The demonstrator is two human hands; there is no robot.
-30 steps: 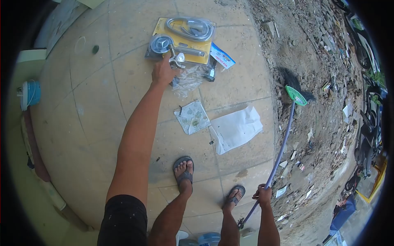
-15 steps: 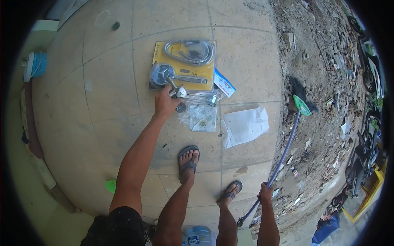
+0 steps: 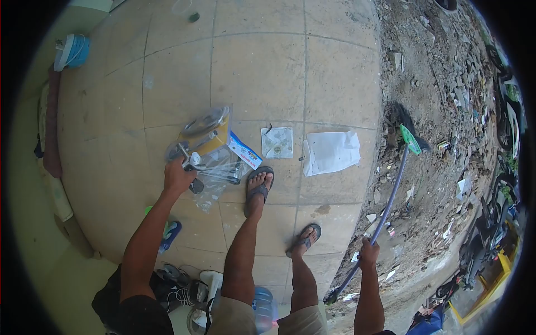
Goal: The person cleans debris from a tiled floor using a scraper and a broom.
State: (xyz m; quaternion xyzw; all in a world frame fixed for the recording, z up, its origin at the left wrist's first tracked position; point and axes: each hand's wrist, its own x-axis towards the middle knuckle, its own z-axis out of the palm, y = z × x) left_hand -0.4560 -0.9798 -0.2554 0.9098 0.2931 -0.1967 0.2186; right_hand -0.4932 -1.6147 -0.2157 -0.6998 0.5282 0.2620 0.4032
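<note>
My left hand (image 3: 180, 175) is closed around a metal faucet (image 3: 193, 160) and clear packaging, lifted off the floor on the left. A shower set in a yellow-backed blister pack (image 3: 216, 142) tilts beside it, its hose blurred. A blue and white label card (image 3: 245, 151) and clear plastic bags (image 3: 211, 192) hang from the same bundle. Which pieces the fingers grip directly is partly hidden. My right hand (image 3: 368, 252) wraps around the purple handle of a broom (image 3: 394, 195). Its green head and black bristles rest on the dirt at the right.
A white sheet (image 3: 332, 153) and a square printed piece (image 3: 277, 143) lie on the tiles. Rubble-strewn dirt (image 3: 432, 84) borders the paving. A blue bucket (image 3: 78, 51) stands by the left wall. Shoes (image 3: 195, 293) and a large water bottle (image 3: 263, 307) are near my feet.
My left hand has lifted the faucet and shower set from the floor and brought them left and closer to me. My right hand still holds the broom.
</note>
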